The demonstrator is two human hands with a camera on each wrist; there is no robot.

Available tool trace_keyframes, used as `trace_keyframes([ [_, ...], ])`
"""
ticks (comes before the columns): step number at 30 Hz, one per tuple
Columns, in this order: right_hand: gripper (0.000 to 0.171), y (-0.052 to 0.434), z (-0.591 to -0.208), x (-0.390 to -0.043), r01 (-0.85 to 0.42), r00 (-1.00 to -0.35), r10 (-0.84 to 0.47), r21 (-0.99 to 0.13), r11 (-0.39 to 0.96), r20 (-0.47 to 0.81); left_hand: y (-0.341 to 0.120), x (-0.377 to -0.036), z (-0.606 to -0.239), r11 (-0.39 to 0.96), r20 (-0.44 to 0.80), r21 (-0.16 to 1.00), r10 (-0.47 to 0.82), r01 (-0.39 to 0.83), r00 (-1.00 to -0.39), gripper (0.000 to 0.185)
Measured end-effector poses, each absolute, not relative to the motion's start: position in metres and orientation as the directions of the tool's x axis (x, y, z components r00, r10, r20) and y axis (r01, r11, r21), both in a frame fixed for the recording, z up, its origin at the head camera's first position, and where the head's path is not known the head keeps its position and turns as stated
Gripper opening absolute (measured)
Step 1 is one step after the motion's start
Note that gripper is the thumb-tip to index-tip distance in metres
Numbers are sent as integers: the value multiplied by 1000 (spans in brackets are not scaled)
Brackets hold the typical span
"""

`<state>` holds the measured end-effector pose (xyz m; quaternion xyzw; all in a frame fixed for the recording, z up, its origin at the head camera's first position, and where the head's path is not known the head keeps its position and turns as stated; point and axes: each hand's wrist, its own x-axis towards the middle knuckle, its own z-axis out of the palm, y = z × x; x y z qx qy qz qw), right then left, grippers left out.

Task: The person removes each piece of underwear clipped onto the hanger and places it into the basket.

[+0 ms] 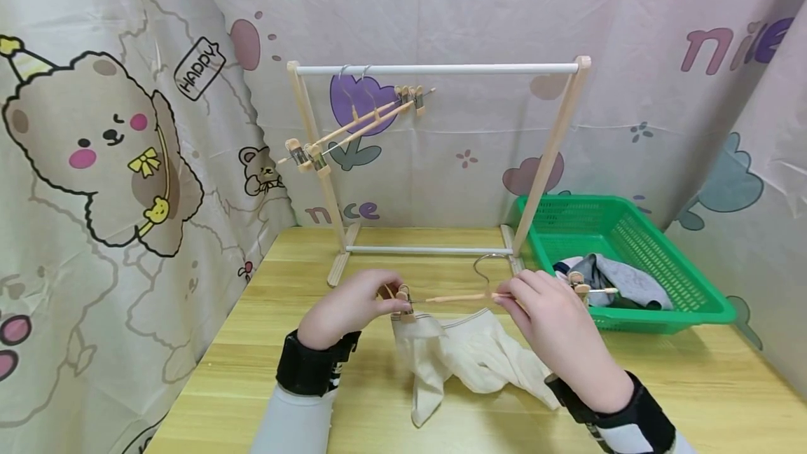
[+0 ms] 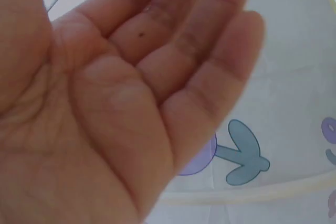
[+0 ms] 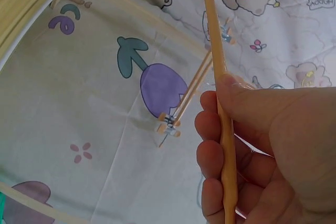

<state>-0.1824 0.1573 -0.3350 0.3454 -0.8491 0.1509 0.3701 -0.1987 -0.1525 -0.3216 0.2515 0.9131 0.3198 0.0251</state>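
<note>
In the head view my right hand (image 1: pixel 551 321) grips the wooden bar of a clip hanger (image 1: pixel 457 298), its metal hook pointing up. The right wrist view shows the thumb and fingers around that bar (image 3: pixel 220 51). My left hand (image 1: pixel 353 307) pinches the wooden clip (image 1: pixel 405 303) at the hanger's left end between thumb and fingers. From this clip hangs a cream-coloured garment (image 1: pixel 479 352), its lower part lying on the table. The hanger's other clip (image 1: pixel 576 284) sticks out beyond my right hand. In the left wrist view the palm (image 2: pixel 115 108) hides the clip.
A wooden rack (image 1: pixel 435 69) with a white rail stands behind the hands. Two clip hangers (image 1: pixel 366 121) hang at its left side. On the right, a green basket (image 1: pixel 687 279) contains folded clothes (image 1: pixel 621 279). Printed curtains (image 1: pixel 435 19) surround the wooden table (image 1: pixel 239 370).
</note>
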Motion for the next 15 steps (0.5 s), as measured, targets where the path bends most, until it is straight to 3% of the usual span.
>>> trace_keyframes([
  [2,56,159,-334,-183,-694,-494,-467,-9,720,733,-151,-200,-321,650,140,611,474,453,-869,13],
  [5,55,163,-331,-185,-693,-504,-462,-22,721,730,-149,-202,-322,624,186,626,462,467,-867,12],
  [10,10,167,-328,-185,-686,-529,-450,-50,726,720,-142,-203,-321,581,248,664,422,470,-872,10],
  [12,22,168,-327,-185,-679,-543,-443,-63,732,713,-139,-202,-320,566,263,679,406,467,-875,11],
  [15,22,169,-325,-185,-664,-568,-430,-82,743,702,-135,-201,-319,553,280,694,383,461,-880,13],
])
